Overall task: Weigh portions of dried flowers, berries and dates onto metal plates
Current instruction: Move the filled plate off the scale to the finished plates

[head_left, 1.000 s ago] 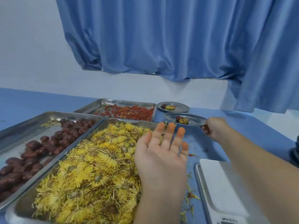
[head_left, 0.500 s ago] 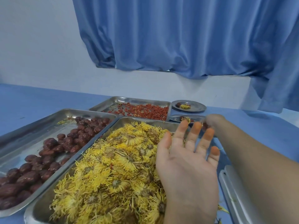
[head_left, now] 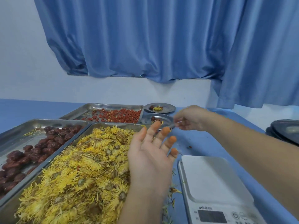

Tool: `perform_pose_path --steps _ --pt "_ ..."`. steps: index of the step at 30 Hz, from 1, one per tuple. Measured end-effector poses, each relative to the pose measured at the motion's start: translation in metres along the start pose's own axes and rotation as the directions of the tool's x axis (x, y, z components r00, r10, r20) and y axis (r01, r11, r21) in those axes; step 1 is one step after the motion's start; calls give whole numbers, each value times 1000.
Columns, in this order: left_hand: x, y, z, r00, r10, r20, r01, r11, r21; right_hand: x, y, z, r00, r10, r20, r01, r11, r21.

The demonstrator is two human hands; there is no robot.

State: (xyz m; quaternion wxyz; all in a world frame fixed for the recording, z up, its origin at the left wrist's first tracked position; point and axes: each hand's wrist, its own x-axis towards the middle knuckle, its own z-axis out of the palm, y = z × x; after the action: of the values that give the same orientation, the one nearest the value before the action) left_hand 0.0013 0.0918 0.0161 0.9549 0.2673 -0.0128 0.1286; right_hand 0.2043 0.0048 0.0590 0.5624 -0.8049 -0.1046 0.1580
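Note:
A large tray (head_left: 113, 124) heaped with yellow dried flowers (head_left: 77, 167) lies in front of me. To its left a tray (head_left: 48, 121) holds dark red dates (head_left: 37, 152), and behind it another tray (head_left: 113, 104) holds red berries (head_left: 119, 115). Two small metal plates sit right of the berry tray, each with a date and some flowers: the far plate (head_left: 169, 109) and the near plate (head_left: 146, 121). My right hand (head_left: 190, 118) pinches the near plate's right rim. Palm up with fingers spread, my left hand (head_left: 150, 152) hovers over the flower tray's right edge and holds nothing.
A white digital scale (head_left: 213, 180) stands on the blue table at the lower right. Dark stacked plates (head_left: 285, 131) sit at the right edge. Loose petals (head_left: 174, 190) and one berry (head_left: 190, 147) lie by the scale. A blue curtain (head_left: 161, 46) hangs behind.
My right hand brought the small plate left and set it down in front of the far plate, beside the berry tray. My left hand stayed open and palm up.

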Motion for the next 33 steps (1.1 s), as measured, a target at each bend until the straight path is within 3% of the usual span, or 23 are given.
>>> perform_pose_path --steps 7,11,13,15,18,23,28,33 --pt "-8 -25 16 992 -89 95 49 930 363 -122 -3 -59 970 -214 115 237 939 -250" --pt "-12 -43 20 996 -54 67 9 837 547 -176 10 -100 951 -294 92 300 818 -491" --pt "-13 -48 18 996 54 76 -92 685 723 -194 16 -126 933 -357 37 298 714 -634" --pt "-15 -53 15 987 93 134 -163 490 856 -208 24 -156 899 -438 -16 235 513 -826" --pt "-19 -59 13 982 81 172 -190 395 899 -221 37 -195 903 -428 -51 81 286 -955" --pt "-21 -64 13 982 108 155 -181 311 933 -233 58 -224 968 -233 -95 -29 272 -962" --pt "-24 -63 13 978 136 156 -184 225 957 -243 64 -222 957 -276 -92 13 356 -934" --pt "-22 -60 13 978 164 129 -165 228 960 -248 66 -215 951 -302 -71 12 266 -964"
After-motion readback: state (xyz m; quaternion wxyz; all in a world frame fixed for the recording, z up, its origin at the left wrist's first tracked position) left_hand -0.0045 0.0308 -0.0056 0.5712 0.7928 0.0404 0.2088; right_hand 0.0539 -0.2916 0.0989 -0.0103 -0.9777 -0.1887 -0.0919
